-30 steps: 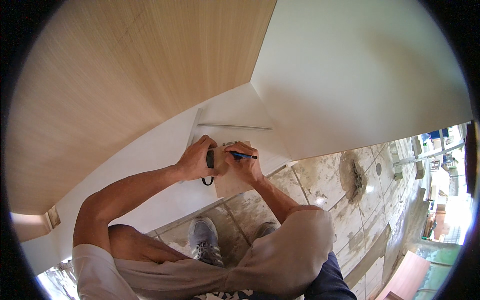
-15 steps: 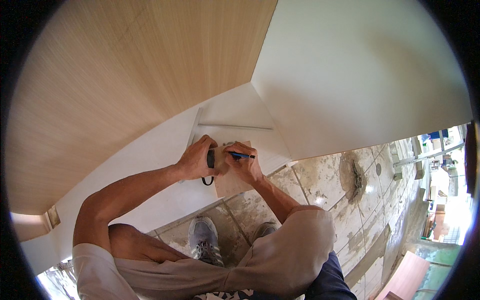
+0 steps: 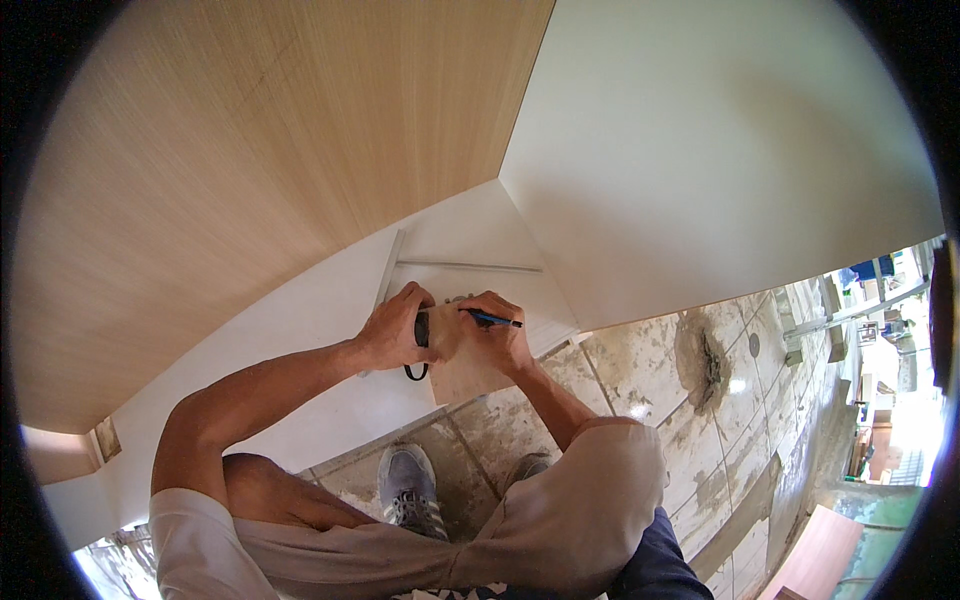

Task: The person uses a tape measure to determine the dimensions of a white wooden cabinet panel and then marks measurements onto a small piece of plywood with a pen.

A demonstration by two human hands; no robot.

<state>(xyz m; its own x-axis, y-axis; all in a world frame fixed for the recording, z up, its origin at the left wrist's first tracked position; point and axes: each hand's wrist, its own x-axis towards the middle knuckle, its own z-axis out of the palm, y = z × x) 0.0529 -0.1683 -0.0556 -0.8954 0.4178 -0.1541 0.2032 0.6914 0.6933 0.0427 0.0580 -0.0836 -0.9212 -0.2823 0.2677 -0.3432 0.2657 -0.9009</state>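
Note:
My left hand (image 3: pixel 388 332) is closed around a dark tape measure (image 3: pixel 422 328), whose black strap loop hangs below it. The tape measure rests at the left edge of a small light-brown board (image 3: pixel 458 374). In my right hand (image 3: pixel 505 342) a blue and black pen (image 3: pixel 494 319) is pinched, lying across the fingers with its tip end toward the board. That hand leans on the right part of the board and partly covers it. The board lies on a white panel (image 3: pixel 320 380), close to its near edge.
A large wood-grain panel (image 3: pixel 270 120) rises at left, meeting a white upright panel (image 3: pixel 720 150) on the right. Thin metal strips (image 3: pixel 470 266) lie beyond my hands. My shoes (image 3: pixel 408 480) stand on stained tiles (image 3: pixel 640 370). A pinkish board (image 3: pixel 815 550) is at lower right.
The pen has tilted, its back end pointing more to the lower right, and my right hand has shifted slightly right. My left hand still grips the tape measure. The whole view has dipped a little.

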